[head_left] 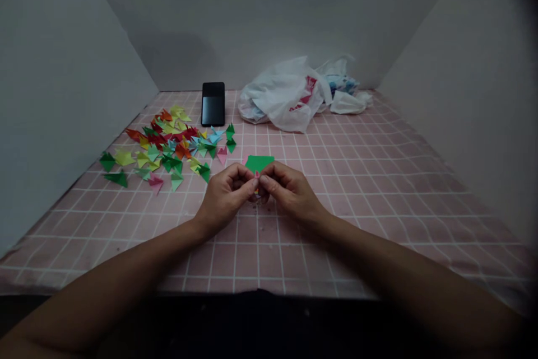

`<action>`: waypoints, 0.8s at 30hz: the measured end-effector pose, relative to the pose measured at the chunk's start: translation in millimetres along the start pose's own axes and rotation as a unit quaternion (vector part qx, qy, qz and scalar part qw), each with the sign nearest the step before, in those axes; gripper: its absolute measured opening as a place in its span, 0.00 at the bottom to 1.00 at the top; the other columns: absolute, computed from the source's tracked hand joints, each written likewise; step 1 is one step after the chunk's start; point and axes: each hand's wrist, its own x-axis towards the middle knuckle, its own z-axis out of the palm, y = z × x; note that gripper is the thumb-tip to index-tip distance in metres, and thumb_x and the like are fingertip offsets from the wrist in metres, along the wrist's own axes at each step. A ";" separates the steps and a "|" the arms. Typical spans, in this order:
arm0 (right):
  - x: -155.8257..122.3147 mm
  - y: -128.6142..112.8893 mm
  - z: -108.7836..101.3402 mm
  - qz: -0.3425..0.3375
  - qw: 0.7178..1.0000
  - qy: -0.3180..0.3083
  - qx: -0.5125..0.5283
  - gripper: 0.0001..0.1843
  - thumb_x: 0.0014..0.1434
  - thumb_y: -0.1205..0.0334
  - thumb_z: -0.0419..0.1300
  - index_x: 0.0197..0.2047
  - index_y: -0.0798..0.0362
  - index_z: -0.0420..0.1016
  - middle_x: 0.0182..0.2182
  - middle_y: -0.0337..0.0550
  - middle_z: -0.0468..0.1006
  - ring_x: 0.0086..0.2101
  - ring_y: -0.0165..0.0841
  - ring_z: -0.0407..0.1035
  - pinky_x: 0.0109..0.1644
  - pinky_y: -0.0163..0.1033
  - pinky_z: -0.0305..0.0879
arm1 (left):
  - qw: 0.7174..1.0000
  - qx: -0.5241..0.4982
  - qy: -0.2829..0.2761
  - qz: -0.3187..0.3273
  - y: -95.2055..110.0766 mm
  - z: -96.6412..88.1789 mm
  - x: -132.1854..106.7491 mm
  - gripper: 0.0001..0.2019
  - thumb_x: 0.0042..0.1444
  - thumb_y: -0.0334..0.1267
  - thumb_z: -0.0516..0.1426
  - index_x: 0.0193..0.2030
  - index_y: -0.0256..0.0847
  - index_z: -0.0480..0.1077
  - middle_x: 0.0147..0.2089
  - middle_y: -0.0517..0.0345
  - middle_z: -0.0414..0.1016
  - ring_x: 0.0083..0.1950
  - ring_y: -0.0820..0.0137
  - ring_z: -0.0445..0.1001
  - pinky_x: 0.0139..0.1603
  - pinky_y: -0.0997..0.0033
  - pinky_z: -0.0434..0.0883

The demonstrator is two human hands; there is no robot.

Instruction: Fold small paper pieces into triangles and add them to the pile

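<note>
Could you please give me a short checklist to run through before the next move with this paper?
1. Pink paper pinched between left hand and right hand: ok.
2. Its folds visible: not ok, the fingers hide them.
3. Green sheet free of the hands: cannot tell, it sits right behind the fingers.
4. Left hand off the folded pieces: cannot tell, a green one lies right beside it.
5. Phone well away from the hands: ok.
6. Plastic bag well away from the hands: ok.
</note>
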 end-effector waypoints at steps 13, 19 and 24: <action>-1.9 -5.5 -1.2 -0.081 0.982 0.018 -0.170 0.11 0.66 0.64 0.56 0.30 0.51 0.66 0.23 0.35 0.72 0.25 0.27 0.65 0.30 0.36 0.60 | 1.000 0.014 -0.023 0.005 2.3 0.0 -2.6 0.08 0.59 0.40 0.61 0.35 0.38 0.72 0.29 0.60 0.75 0.28 0.74 0.76 0.31 0.75 0.76; -1.5 3.0 -1.4 -0.033 0.993 -0.003 -0.110 0.09 0.67 0.61 0.55 0.33 0.50 0.67 0.26 0.37 0.73 0.28 0.29 0.67 0.32 0.37 0.63 | 0.999 0.042 -0.004 0.013 -0.6 -2.3 -0.5 0.08 0.59 0.41 0.62 0.33 0.39 0.71 0.27 0.61 0.74 0.26 0.74 0.76 0.29 0.75 0.74; -1.4 3.2 -1.3 -0.022 0.994 0.001 -0.104 0.09 0.66 0.61 0.56 0.32 0.50 0.67 0.26 0.37 0.72 0.28 0.29 0.66 0.32 0.36 0.63 | 0.997 0.072 0.008 0.015 -0.4 -2.5 0.9 0.07 0.57 0.40 0.61 0.33 0.39 0.71 0.26 0.61 0.74 0.26 0.73 0.76 0.28 0.75 0.72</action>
